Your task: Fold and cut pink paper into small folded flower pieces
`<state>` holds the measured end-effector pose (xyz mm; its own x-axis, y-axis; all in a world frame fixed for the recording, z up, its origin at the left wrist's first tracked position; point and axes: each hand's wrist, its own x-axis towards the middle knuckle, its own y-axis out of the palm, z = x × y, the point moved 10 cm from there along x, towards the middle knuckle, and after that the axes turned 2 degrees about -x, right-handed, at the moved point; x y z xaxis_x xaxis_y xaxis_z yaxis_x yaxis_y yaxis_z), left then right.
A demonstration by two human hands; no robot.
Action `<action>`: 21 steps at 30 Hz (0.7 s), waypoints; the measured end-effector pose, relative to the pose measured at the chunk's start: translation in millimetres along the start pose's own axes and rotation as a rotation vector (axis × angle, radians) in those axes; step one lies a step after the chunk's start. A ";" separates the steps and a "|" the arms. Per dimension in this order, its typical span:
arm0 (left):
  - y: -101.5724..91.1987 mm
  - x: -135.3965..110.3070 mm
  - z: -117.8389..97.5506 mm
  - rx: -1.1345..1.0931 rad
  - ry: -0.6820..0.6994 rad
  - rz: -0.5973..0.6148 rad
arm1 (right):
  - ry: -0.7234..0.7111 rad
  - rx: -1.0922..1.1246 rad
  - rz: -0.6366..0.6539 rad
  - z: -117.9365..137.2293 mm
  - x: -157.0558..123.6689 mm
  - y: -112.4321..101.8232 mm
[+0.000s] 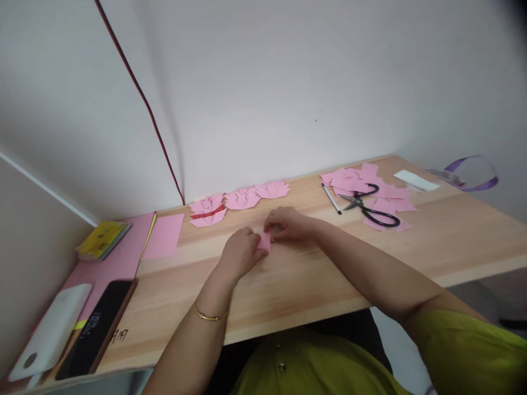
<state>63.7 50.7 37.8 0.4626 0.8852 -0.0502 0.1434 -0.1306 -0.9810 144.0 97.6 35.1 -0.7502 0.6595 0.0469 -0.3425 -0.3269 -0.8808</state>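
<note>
Your two bare hands meet over the middle of a wooden counter (296, 285), with a small pink paper (264, 243) between them. Your left hand (241, 252) pinches it between thumb and fingers, probably to steady it. Your right hand (290, 224) is curled at its right edge; whether those fingers grip it or only touch it, you cannot tell from this view. Working from both sides likely keeps so small a piece from slipping.

Beyond your hands, pink cut-paper shapes (241, 198) stand in a row along the wall, seemingly set back to leave you working room; a red strip (208, 212) crosses the leftmost. To your right, open black-handled scissors (359, 202) lie on pink paper pieces (385, 189), beside a pen (331, 198), perhaps for easy reach. At far left, a dark phone (99, 326) rests near the counter's edge, apart from the paper you hold
</note>
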 end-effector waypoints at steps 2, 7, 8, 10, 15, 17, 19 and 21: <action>-0.3 -0.3 1.0 -0.020 0.004 -0.008 | -0.006 -0.008 -0.026 0.9 1.1 0.3; 0.1 -0.5 3.8 -0.036 0.004 -0.039 | -0.045 -0.011 -0.091 2.8 3.2 1.8; 0.1 -0.4 4.1 -0.045 0.004 -0.049 | -0.057 -0.004 -0.103 3.0 3.5 2.0; -1.4 -0.2 4.7 -0.074 0.000 -0.081 | -0.087 0.027 -0.136 3.4 3.9 1.2; -15.9 -1.9 14.2 -0.135 -0.083 -0.214 | -0.150 0.162 -0.256 4.8 1.5 -10.1; -23.1 -3.7 20.3 -0.182 -0.121 -0.273 | -0.167 0.199 -0.272 6.9 1.1 -12.1; -27.4 -4.9 26.0 -0.236 -0.147 -0.312 | -0.154 0.233 -0.264 6.8 2.1 -11.2; -27.3 -4.9 31.6 -0.271 -0.178 -0.319 | -0.109 0.270 -0.254 3.2 3.6 -9.6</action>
<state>29.9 64.0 58.9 0.2039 0.9601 0.1914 0.4893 0.0694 -0.8694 142.8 101.0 45.3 -0.6727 0.6718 0.3101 -0.6512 -0.3385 -0.6792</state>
